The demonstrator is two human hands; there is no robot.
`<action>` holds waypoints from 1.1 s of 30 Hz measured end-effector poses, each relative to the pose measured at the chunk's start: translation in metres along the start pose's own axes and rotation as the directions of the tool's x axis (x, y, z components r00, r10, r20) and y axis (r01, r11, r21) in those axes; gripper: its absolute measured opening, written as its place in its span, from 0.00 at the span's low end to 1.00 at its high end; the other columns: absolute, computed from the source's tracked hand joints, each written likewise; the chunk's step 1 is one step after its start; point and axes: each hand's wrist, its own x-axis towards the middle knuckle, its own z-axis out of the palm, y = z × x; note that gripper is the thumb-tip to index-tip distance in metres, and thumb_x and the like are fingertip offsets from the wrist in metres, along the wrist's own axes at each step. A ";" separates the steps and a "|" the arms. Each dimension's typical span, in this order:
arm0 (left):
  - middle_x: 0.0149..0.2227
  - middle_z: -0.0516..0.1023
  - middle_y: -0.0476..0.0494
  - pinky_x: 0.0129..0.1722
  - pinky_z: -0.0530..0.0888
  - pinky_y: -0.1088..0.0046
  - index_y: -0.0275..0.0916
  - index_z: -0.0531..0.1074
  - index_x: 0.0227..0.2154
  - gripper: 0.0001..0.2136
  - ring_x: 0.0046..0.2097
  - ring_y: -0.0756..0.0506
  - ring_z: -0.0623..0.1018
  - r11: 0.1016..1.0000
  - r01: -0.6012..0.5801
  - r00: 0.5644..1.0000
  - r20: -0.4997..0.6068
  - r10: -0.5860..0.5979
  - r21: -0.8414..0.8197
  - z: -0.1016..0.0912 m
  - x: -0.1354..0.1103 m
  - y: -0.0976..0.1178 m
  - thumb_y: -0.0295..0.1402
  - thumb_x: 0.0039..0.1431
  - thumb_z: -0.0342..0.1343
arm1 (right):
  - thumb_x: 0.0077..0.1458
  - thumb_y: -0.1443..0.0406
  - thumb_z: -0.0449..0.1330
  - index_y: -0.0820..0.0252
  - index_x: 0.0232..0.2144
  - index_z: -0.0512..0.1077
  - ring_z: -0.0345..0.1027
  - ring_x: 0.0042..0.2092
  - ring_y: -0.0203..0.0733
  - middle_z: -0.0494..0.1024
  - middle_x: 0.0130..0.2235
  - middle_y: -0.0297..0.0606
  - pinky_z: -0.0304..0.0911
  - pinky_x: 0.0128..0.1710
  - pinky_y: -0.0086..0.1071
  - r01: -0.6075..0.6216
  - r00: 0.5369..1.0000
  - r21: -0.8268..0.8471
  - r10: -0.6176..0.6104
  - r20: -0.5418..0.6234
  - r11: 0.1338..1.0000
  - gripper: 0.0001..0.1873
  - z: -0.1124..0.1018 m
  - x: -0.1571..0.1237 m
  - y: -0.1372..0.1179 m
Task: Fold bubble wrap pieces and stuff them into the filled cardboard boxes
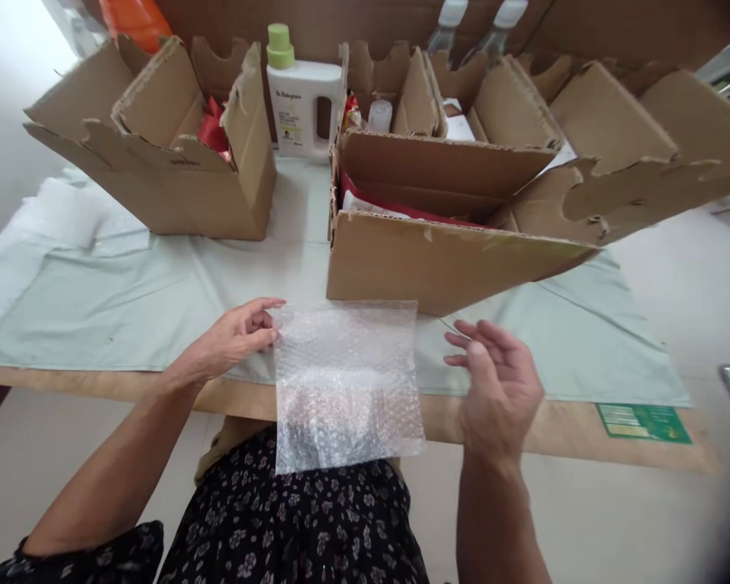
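Observation:
A clear bubble-wrap bag hangs over the table's near edge, its lower part over my lap. My left hand pinches the bag's upper left corner between thumb and fingers. My right hand hovers just right of the bag, fingers spread and loosely curled, holding nothing and not touching the bag.
Two open cardboard boxes stand on the pale green cloth: one at left with red items inside, a larger one right behind the bag. A white detergent bottle with a green cap stands between them. A green label lies at the right edge.

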 end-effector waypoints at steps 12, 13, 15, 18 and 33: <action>0.40 0.80 0.42 0.45 0.77 0.60 0.37 0.63 0.67 0.29 0.40 0.41 0.79 0.719 -0.114 0.909 -0.221 0.355 0.686 0.030 0.014 -0.009 0.29 0.62 0.55 | 0.68 0.62 0.59 0.60 0.52 0.76 0.72 0.60 0.58 0.78 0.60 0.49 0.72 0.52 0.52 0.767 0.551 -0.350 -0.273 0.789 0.538 0.14 0.007 -0.041 0.003; 0.45 0.80 0.38 0.47 0.78 0.57 0.36 0.63 0.67 0.29 0.44 0.39 0.80 0.653 -0.109 0.867 -0.249 0.431 0.750 0.032 0.012 -0.008 0.30 0.62 0.56 | 0.69 0.62 0.59 0.61 0.52 0.76 0.72 0.60 0.58 0.77 0.61 0.50 0.72 0.52 0.51 0.764 0.574 -0.371 -0.293 0.765 0.527 0.14 0.005 -0.042 0.003; 0.55 0.77 0.30 0.54 0.76 0.52 0.35 0.63 0.67 0.28 0.55 0.34 0.78 0.523 -0.135 0.754 -0.255 0.605 0.842 0.040 0.002 -0.005 0.33 0.65 0.57 | 0.69 0.61 0.58 0.62 0.54 0.75 0.72 0.60 0.57 0.77 0.61 0.52 0.70 0.52 0.51 0.761 0.612 -0.406 -0.351 0.709 0.506 0.15 0.001 -0.040 -0.001; 0.69 0.63 0.25 0.66 0.66 0.46 0.37 0.60 0.68 0.27 0.71 0.29 0.64 0.316 -0.305 0.674 -0.031 0.738 0.898 0.060 -0.015 -0.007 0.38 0.70 0.55 | 0.70 0.63 0.56 0.62 0.58 0.72 0.68 0.64 0.57 0.74 0.64 0.52 0.68 0.56 0.50 0.795 0.578 -0.398 -0.373 0.726 0.458 0.18 0.012 -0.034 -0.009; 0.78 0.45 0.28 0.73 0.42 0.38 0.43 0.51 0.73 0.35 0.78 0.28 0.46 0.324 -0.473 0.783 0.223 0.580 0.819 0.077 -0.017 -0.029 0.53 0.71 0.51 | 0.72 0.57 0.52 0.58 0.66 0.67 0.61 0.69 0.57 0.67 0.69 0.50 0.62 0.63 0.53 0.813 0.543 -0.413 -0.282 0.791 0.410 0.25 -0.006 -0.012 0.013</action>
